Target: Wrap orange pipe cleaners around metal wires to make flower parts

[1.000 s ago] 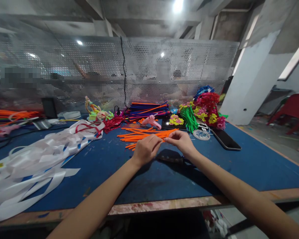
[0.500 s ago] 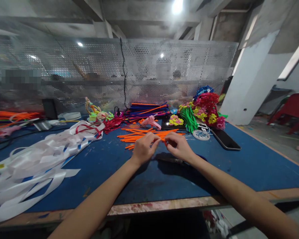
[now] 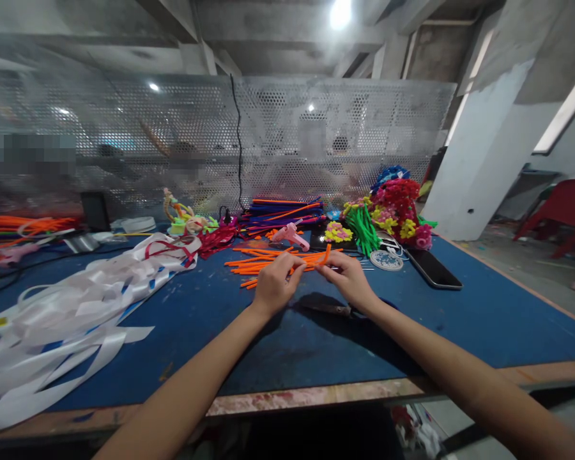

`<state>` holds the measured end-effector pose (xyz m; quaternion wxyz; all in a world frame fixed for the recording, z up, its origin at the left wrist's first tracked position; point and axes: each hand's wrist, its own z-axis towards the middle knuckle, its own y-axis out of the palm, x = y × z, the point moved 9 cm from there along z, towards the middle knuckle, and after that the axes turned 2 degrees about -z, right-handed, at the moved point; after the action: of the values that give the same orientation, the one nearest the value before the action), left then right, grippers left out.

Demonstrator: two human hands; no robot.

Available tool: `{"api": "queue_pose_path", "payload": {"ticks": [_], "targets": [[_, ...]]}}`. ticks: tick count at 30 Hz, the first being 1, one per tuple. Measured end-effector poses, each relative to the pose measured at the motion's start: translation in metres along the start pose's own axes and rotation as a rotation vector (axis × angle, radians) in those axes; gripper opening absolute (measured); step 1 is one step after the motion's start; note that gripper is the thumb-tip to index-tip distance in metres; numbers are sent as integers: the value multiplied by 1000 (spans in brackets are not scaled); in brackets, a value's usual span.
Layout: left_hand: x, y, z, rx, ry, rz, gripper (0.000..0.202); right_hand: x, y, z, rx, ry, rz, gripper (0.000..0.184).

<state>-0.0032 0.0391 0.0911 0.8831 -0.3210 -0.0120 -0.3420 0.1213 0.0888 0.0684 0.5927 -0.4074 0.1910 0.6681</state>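
My left hand (image 3: 276, 281) is closed in a pinch on one end of a short orange pipe cleaner (image 3: 326, 254). The fingertips of my right hand (image 3: 349, 278) pinch the same piece, whose free end bends upward beside them. Just behind my hands a pile of loose orange pipe cleaners (image 3: 249, 260) lies on the blue tabletop (image 3: 287, 358). Scissors (image 3: 333, 308) rest beneath my right wrist, their handles partly hidden by it. A pink glue gun (image 3: 291, 236) lies beyond the orange pile.
White ribbon (image 3: 91, 306) spreads over the left side. Green pipe cleaners (image 3: 364, 230), a yellow-pink flower (image 3: 338, 232) and red flowers (image 3: 400, 201) stand at the back right, near a phone (image 3: 434, 268). Purple pipe cleaners (image 3: 287, 211) lie before the perforated screen (image 3: 278, 140).
The fingers of my right hand have shifted and straightened somewhat, and an orange end now sticks up beside them. My left hand has stayed almost in place.
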Motion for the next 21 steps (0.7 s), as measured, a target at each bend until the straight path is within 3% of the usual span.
{"api": "queue_pose_path", "payload": {"ticks": [4,9,13,16,21], "targets": [[6,1,-1,-7,52,32,12,31,14,-2,-78,319,294,35],[14,7,-5,-75,120,97,17,44,15,-3,-51,401,370,36],[14,10,-7,-95,115,92,17,41,5,-2,48,337,360,35],[9,9,-6,-85,62,53,16,32,0,-1,57,262,195,28],[3,4,-3,-30,-18,-32,14,-8,-5,-1,36,-92,-228,15]]}}
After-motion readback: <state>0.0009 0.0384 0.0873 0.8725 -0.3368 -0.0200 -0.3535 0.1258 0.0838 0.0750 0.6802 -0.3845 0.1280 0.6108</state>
